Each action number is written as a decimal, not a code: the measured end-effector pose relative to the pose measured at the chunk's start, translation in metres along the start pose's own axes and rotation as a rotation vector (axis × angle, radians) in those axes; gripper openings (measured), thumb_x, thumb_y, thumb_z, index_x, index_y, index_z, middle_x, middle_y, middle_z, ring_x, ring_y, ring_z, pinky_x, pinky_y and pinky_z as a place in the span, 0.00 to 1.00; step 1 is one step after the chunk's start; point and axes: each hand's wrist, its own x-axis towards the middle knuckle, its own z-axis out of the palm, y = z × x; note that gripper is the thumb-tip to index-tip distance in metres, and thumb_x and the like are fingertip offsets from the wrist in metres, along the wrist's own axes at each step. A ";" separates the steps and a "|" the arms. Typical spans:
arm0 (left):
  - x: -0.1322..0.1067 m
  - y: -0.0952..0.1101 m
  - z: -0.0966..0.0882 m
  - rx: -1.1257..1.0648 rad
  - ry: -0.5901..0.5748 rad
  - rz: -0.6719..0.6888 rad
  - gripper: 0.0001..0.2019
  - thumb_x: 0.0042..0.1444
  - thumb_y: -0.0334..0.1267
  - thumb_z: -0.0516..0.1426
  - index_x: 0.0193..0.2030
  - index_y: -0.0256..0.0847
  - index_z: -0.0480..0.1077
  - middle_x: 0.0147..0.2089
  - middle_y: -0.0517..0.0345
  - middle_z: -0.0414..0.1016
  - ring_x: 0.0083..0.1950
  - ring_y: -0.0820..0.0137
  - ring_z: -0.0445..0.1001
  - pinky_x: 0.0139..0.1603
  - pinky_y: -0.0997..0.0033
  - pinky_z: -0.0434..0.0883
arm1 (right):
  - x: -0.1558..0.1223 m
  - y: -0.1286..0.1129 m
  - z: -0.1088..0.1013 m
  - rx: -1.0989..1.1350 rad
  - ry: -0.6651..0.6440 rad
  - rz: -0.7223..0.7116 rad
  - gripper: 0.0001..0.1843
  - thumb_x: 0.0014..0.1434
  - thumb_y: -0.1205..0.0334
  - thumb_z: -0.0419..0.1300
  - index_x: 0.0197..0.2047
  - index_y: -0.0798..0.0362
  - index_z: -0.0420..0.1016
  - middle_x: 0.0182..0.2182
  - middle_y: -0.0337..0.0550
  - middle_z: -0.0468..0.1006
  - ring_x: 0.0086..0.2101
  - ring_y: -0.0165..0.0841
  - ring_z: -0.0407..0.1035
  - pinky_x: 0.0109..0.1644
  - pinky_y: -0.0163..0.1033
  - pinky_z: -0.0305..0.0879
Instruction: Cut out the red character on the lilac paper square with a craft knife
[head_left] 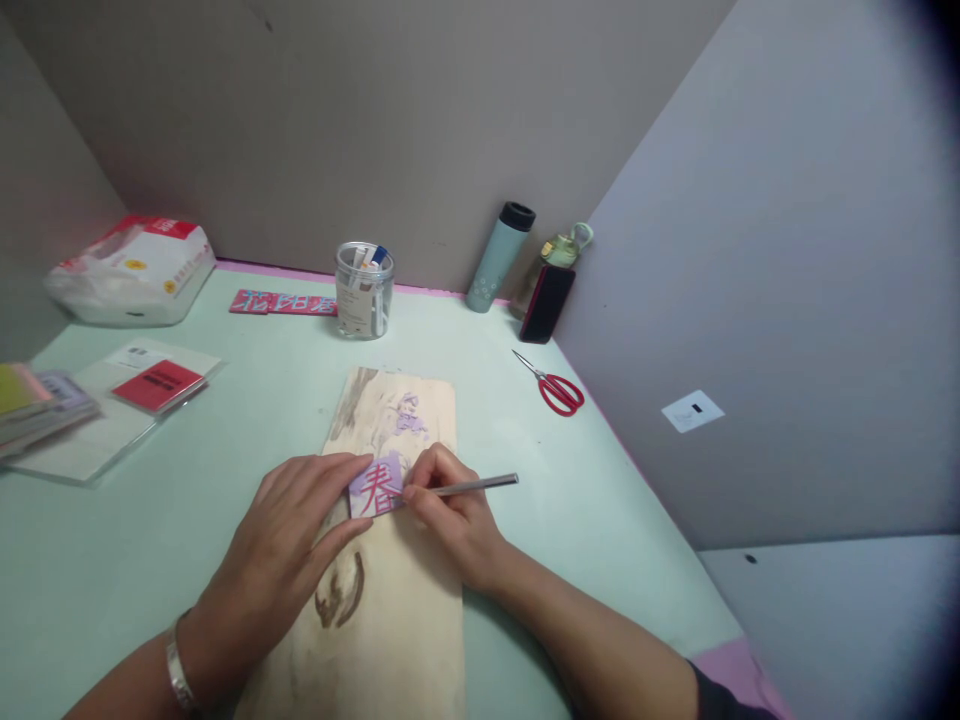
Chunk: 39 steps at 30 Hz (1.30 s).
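Observation:
A small lilac square with a red Chinese character on it lies on a worn wooden board. My left hand holds it by its left side, fingertips at the top corner and thumb at the bottom one. My right hand is closed in a writing grip round a slim silver pen-shaped tool. The tool's tip meets the square's right side, where the fingers partly hide it, so its kind is unclear. Purple smudges mark the board just beyond the square, and a brown stain shows nearer me.
Red-handled scissors lie at right. Behind stand a jar of pens, a blue-green tumbler, a green bottle and a leaning phone. Red strips, a tissue pack and packets occupy the left.

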 end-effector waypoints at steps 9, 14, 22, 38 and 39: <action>-0.001 -0.001 0.002 0.013 0.017 0.004 0.22 0.73 0.49 0.53 0.70 0.48 0.60 0.60 0.52 0.72 0.61 0.56 0.69 0.62 0.57 0.62 | -0.001 0.004 -0.001 -0.069 -0.003 -0.077 0.10 0.63 0.60 0.59 0.31 0.49 0.62 0.25 0.34 0.64 0.27 0.30 0.57 0.32 0.37 0.55; -0.003 -0.003 0.002 0.008 0.016 0.020 0.22 0.74 0.48 0.53 0.71 0.48 0.59 0.61 0.51 0.72 0.62 0.57 0.69 0.63 0.58 0.61 | -0.004 0.005 0.003 -0.366 -0.126 -0.556 0.09 0.64 0.67 0.53 0.32 0.48 0.59 0.28 0.37 0.66 0.29 0.32 0.60 0.34 0.38 0.58; -0.001 -0.002 0.001 0.013 0.027 0.026 0.22 0.73 0.49 0.53 0.69 0.46 0.60 0.60 0.52 0.72 0.60 0.58 0.69 0.61 0.59 0.62 | -0.005 0.003 0.001 -0.173 -0.002 -0.284 0.09 0.64 0.65 0.57 0.31 0.49 0.61 0.27 0.35 0.65 0.28 0.30 0.59 0.32 0.37 0.56; -0.002 -0.003 0.002 0.020 0.054 0.008 0.22 0.72 0.49 0.55 0.68 0.47 0.61 0.57 0.53 0.73 0.59 0.58 0.70 0.60 0.58 0.64 | -0.008 0.007 0.004 -0.244 0.061 -0.340 0.10 0.64 0.67 0.56 0.31 0.49 0.59 0.25 0.33 0.63 0.25 0.28 0.57 0.31 0.36 0.53; -0.002 -0.003 0.002 0.016 0.053 0.006 0.22 0.72 0.49 0.55 0.68 0.47 0.61 0.57 0.53 0.73 0.59 0.58 0.70 0.60 0.58 0.64 | -0.008 0.007 0.004 -0.257 0.061 -0.344 0.10 0.64 0.67 0.55 0.31 0.49 0.59 0.25 0.33 0.63 0.25 0.28 0.57 0.31 0.36 0.53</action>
